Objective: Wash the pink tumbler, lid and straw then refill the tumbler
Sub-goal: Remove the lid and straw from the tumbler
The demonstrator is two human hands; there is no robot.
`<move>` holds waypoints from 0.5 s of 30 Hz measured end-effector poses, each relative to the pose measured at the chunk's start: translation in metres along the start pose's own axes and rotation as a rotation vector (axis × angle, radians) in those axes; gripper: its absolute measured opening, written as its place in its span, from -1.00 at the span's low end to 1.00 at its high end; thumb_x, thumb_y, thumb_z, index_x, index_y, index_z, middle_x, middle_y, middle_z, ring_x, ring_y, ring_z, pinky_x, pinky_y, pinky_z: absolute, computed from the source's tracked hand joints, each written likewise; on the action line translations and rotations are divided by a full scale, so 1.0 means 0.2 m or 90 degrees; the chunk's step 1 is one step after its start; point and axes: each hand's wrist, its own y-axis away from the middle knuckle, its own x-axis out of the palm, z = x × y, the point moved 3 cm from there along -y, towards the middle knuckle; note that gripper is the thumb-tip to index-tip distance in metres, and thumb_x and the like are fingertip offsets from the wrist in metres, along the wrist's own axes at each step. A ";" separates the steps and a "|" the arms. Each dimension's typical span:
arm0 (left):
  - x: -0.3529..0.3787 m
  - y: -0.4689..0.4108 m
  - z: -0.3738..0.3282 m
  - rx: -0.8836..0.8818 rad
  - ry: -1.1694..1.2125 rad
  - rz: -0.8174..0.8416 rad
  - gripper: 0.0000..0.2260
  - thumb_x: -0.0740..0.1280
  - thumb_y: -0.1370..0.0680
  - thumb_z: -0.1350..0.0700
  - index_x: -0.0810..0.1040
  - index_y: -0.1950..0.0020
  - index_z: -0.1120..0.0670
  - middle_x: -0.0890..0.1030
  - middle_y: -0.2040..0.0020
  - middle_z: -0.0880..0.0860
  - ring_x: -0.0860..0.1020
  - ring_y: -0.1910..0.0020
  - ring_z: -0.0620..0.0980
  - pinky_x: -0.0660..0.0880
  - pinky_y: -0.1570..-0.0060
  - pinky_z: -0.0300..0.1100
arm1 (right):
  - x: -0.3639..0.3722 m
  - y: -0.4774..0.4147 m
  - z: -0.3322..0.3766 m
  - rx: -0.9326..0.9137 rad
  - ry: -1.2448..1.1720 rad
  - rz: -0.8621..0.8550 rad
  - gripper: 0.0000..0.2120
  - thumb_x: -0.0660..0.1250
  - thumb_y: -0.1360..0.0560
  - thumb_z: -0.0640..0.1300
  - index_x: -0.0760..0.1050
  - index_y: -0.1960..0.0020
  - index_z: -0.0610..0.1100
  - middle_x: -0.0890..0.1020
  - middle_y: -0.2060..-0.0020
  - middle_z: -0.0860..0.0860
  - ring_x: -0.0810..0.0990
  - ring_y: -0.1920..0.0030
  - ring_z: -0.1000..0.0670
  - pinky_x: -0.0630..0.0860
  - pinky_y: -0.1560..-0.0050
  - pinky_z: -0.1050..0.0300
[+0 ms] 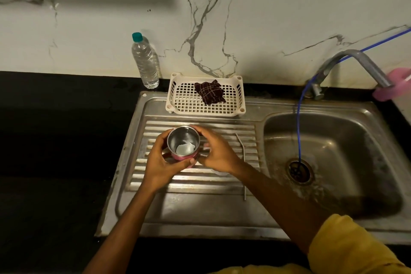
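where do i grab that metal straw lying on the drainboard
Pinch the metal straw from above on its long straight part, below the bend, thumb and finger on either side. It lies flat across the drainboard ridges, so the grooves probably leave room for fingertips beneath. The right hand, now on the pink tumbler, is nearest.

L hand (160, 162) + R hand (219, 153) round tumbler (183, 142)

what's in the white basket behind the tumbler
Only a crumpled dark checked cloth shows in the basket, toward its right side. Anything under the cloth is hidden.
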 end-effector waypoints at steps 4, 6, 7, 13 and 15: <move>-0.03 0.00 0.02 0.010 -0.039 -0.014 -0.18 0.60 -0.17 -0.14 0.45 -0.39 0.01 0.54 -0.28 -0.04 0.53 -0.24 -0.19 0.51 -0.09 -0.37 | 0.13 0.01 0.01 0.053 -0.065 0.033 0.03 0.64 -0.28 -0.16 0.14 -0.59 0.01 0.45 -0.43 0.03 0.46 -0.39 0.09 0.48 -0.37 0.07; -0.04 0.01 0.02 0.010 -0.037 -0.029 -0.18 0.62 -0.17 -0.12 0.46 -0.38 0.01 0.55 -0.28 -0.02 0.54 -0.23 -0.18 0.53 -0.06 -0.37 | 0.16 0.00 0.01 0.061 -0.076 -0.017 -0.06 0.65 -0.24 -0.04 0.26 -0.49 0.07 0.53 -0.33 0.07 0.53 -0.32 0.07 0.52 -0.31 -0.06; -0.05 0.02 0.02 0.007 -0.031 -0.039 -0.20 0.64 -0.18 -0.09 0.47 -0.38 0.00 0.56 -0.27 -0.04 0.55 -0.22 -0.19 0.54 -0.05 -0.37 | 0.16 0.00 0.02 0.062 -0.067 -0.035 -0.11 0.65 -0.22 0.00 0.30 -0.44 0.09 0.56 -0.28 0.10 0.56 -0.28 0.07 0.54 -0.27 -0.07; -0.14 0.16 0.06 -0.015 -0.037 -0.130 -0.40 0.62 -0.29 0.13 0.54 -0.30 0.01 0.61 -0.21 -0.02 0.57 -0.17 -0.17 0.55 -0.07 -0.20 | 0.12 0.00 0.09 0.035 -0.040 -0.080 -0.09 0.71 -0.16 0.04 0.35 -0.41 0.10 0.60 -0.23 0.15 0.58 -0.23 0.10 0.55 -0.23 -0.02; -0.15 0.21 0.09 -0.030 -0.039 -0.147 -0.48 0.59 -0.31 0.09 0.58 -0.25 0.01 0.63 -0.17 -0.01 0.58 -0.16 -0.17 0.56 -0.03 -0.18 | 0.06 0.01 0.11 0.030 -0.046 -0.082 -0.06 0.72 -0.13 0.03 0.35 -0.41 0.11 0.61 -0.22 0.15 0.59 -0.21 0.10 0.57 -0.22 -0.03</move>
